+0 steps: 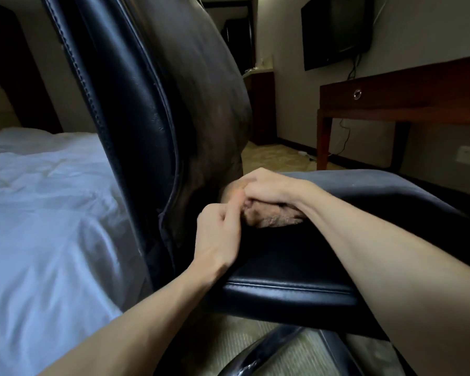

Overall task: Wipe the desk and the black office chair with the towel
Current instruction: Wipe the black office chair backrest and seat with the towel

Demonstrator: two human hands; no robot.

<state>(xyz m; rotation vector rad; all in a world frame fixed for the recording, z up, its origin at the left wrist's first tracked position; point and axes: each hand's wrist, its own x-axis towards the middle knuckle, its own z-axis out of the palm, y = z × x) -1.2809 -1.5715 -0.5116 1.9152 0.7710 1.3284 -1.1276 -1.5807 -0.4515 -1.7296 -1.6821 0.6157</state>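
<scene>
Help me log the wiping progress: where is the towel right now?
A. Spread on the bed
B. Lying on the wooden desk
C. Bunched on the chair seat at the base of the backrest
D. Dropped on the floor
C: the tan towel is bunched under the right hand on the chair seat, at the base of the backrest, with the left hand beside it.

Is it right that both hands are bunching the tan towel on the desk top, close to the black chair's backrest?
Not quite. The head view shows both hands, left and right, bunching the tan towel on the black chair's seat, close to the backrest. The desk stands apart by the wall.
</scene>
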